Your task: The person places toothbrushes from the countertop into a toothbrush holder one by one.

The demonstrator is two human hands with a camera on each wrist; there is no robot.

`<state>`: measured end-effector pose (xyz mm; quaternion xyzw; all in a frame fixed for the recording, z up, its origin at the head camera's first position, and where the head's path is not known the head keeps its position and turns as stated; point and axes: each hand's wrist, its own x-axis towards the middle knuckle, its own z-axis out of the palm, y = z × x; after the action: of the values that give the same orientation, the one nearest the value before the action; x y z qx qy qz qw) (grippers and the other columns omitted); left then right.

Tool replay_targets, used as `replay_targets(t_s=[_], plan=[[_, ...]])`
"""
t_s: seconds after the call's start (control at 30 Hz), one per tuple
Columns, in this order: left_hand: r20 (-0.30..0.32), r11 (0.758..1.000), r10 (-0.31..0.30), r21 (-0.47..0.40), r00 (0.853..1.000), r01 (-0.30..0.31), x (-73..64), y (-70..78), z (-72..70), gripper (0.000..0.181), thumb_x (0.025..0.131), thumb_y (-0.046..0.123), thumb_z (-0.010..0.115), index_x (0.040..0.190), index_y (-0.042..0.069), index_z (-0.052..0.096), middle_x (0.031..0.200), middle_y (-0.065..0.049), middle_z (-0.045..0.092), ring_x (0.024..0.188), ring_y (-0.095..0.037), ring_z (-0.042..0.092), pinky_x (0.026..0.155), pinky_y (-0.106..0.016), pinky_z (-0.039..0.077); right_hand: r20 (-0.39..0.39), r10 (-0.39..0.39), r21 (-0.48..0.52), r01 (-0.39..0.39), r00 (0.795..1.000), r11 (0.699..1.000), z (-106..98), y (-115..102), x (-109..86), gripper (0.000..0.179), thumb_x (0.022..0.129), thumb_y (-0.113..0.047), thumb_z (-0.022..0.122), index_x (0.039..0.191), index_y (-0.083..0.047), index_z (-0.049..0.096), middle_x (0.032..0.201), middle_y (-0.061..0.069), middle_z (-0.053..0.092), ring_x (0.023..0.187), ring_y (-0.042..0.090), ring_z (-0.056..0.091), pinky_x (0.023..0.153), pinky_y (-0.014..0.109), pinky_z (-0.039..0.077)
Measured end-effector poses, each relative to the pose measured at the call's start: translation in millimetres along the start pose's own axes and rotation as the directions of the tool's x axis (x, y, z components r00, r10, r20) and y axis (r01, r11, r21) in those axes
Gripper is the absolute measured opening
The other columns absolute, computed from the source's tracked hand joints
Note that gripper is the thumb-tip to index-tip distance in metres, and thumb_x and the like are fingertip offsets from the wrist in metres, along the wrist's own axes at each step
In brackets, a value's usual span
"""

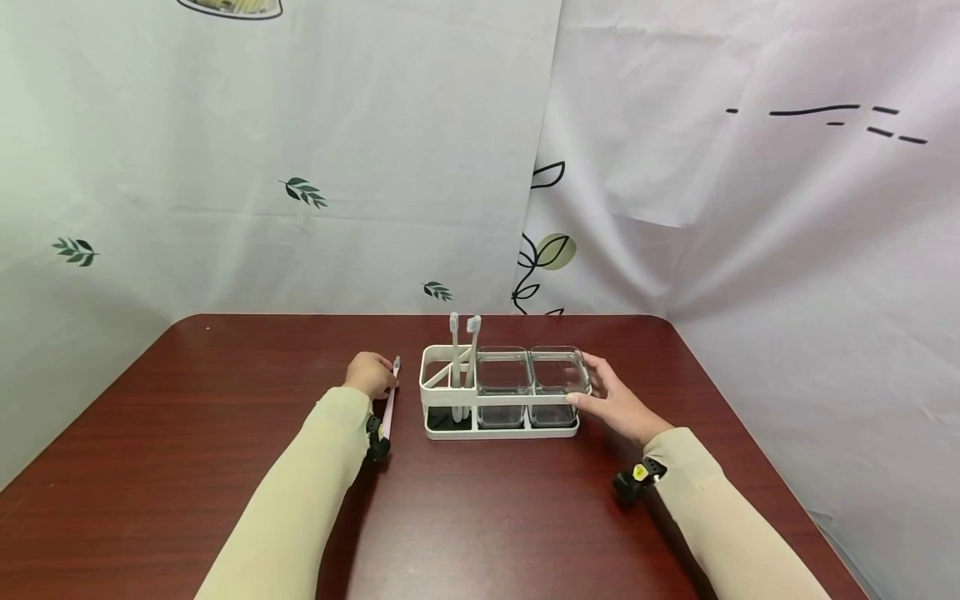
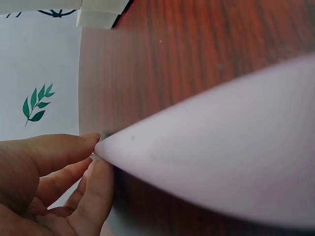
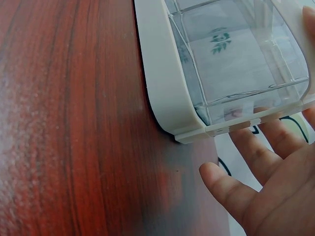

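Left of the rack, my left hand (image 1: 367, 375) pinches a pale pink toothbrush (image 1: 389, 408) near its head, between thumb and fingertips. Its handle looms large and blurred in the left wrist view. In the middle of the table stands a white toothbrush holder (image 1: 450, 396). Two upright toothbrushes (image 1: 455, 354) are in its left part, and two clear cups (image 1: 502, 371) sit side by side in its other compartments. At the holder's right end, my right hand (image 1: 618, 406) grips the upper rail, thumb in front and fingers round the side; some fingers (image 3: 226, 189) stand spread off it.
The dark red-brown wooden table (image 1: 465, 517) has rounded far corners. Behind it hangs a pale cloth (image 1: 375, 167) printed with leaves, with another cloth on the right. Each sleeve carries a small black wrist camera (image 1: 378, 440).
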<state>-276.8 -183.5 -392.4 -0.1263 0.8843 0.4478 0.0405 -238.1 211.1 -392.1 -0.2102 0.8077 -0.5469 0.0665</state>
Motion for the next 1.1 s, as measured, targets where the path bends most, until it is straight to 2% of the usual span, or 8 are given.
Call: replay_targets(t_s=[0.23,0.33,0.47,0.63,0.83,1.0,1.1], plan=[[-0.010,0.999,0.004,0.046,1.000,-0.004,-0.8,1.6,-0.2,0.018,0.079,-0.006,0.067,0.097,-0.010,0.067,0.092,-0.021,0.062,0.061,-0.017,0.058,0.057,-0.028,0.056,0.003,-0.005,0.005,0.005,1.000,1.000,0.5,0.9,0.4,0.071,0.093,-0.013,0.065,0.149,-0.008,0.021,0.146,0.025,0.038,0.132,0.040,0.041,0.102,0.037,0.041],[-0.017,0.999,0.004,0.049,1.000,-0.004,-0.7,1.9,-0.3,0.015,0.078,-0.005,0.066,0.093,-0.009,0.067,0.087,-0.018,0.061,0.058,-0.016,0.057,0.056,-0.028,0.056,0.002,-0.007,0.004,0.007,1.000,1.000,0.5,1.7,0.9,0.071,0.093,-0.013,0.065,0.148,-0.008,0.021,0.146,0.025,0.038,0.130,0.040,0.044,0.102,0.038,0.042],[-0.010,0.999,0.005,0.044,1.000,-0.004,-1.8,2.2,-0.5,0.014,0.080,-0.004,0.065,0.093,-0.008,0.066,0.088,-0.018,0.061,0.062,-0.018,0.058,0.057,-0.029,0.056,0.003,-0.009,0.008,0.009,1.000,1.000,0.3,1.9,1.3,0.071,0.093,-0.013,0.065,0.148,-0.008,0.021,0.145,0.027,0.038,0.129,0.040,0.045,0.102,0.037,0.042],[-0.004,1.000,0.001,0.016,1.000,-0.001,-2.2,2.0,-0.9,0.015,0.080,-0.004,0.065,0.095,-0.010,0.065,0.089,-0.018,0.060,0.068,-0.021,0.060,0.060,-0.032,0.057,0.005,-0.010,0.015,0.010,1.000,1.000,0.2,1.3,0.9,0.071,0.092,-0.013,0.065,0.148,-0.007,0.021,0.146,0.027,0.037,0.131,0.040,0.042,0.101,0.034,0.042],[-0.014,1.000,-0.004,-0.007,1.000,0.004,-3.5,1.4,0.3,0.018,0.078,-0.005,0.067,0.094,-0.010,0.065,0.087,-0.018,0.060,0.066,-0.020,0.059,0.058,-0.031,0.057,0.006,-0.008,0.010,0.008,1.000,1.000,0.0,0.8,0.5,0.072,0.093,-0.013,0.065,0.149,-0.008,0.021,0.146,0.025,0.038,0.132,0.040,0.041,0.102,0.035,0.042],[-0.017,0.998,0.005,0.063,1.000,-0.004,-3.3,1.8,2.5,0.017,0.078,-0.001,0.070,0.094,-0.008,0.067,0.087,-0.017,0.062,0.061,-0.017,0.057,0.052,-0.026,0.053,0.008,-0.014,0.016,0.013,1.000,1.000,0.3,0.7,0.6,0.071,0.093,-0.012,0.065,0.148,-0.007,0.021,0.146,0.026,0.037,0.132,0.041,0.041,0.097,0.022,0.043],[-0.026,0.992,0.019,0.127,0.999,-0.015,-3.8,3.1,3.4,0.011,0.078,0.001,0.070,0.087,-0.005,0.069,0.078,-0.013,0.063,0.057,-0.015,0.055,0.048,-0.024,0.049,0.007,-0.018,0.020,0.018,1.000,1.000,0.4,0.3,0.8,0.071,0.092,-0.011,0.065,0.148,-0.007,0.021,0.145,0.027,0.037,0.132,0.041,0.041,0.096,0.020,0.042]])
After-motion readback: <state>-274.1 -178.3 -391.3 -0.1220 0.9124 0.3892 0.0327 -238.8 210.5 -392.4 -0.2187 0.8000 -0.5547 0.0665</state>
